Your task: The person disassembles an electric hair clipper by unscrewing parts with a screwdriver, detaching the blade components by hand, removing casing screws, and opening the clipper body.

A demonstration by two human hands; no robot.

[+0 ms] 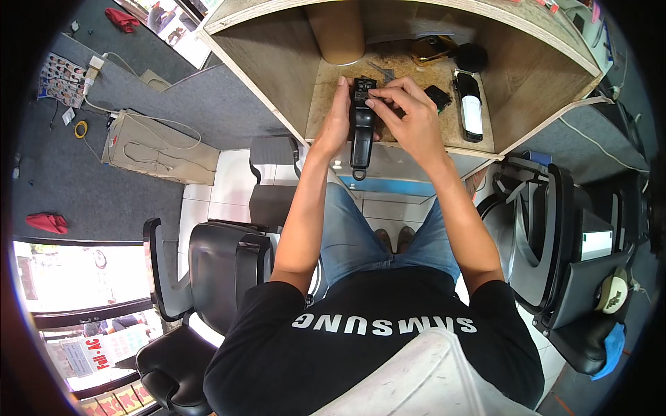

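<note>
A black hair clipper (361, 135) lies over the front edge of the wooden shelf (326, 76), its hanging loop toward me. My left hand (336, 119) is along the clipper's left side, fingers wrapped around its body. At the clipper's head end, the thumb and fingers of my right hand (409, 114) are pinched together against it; whatever small part they hold is hidden. A black and white clipper (470, 107) lies on the shelf to the right. Beside my right fingers is a small black object (438, 97).
A brown cylinder (336, 31) stands at the back of the shelf, with a round black brush-like item (471, 57) to its right. Black chairs (225, 277) are at left and right. A cardboard box (159, 149) with a white cable sits at the left.
</note>
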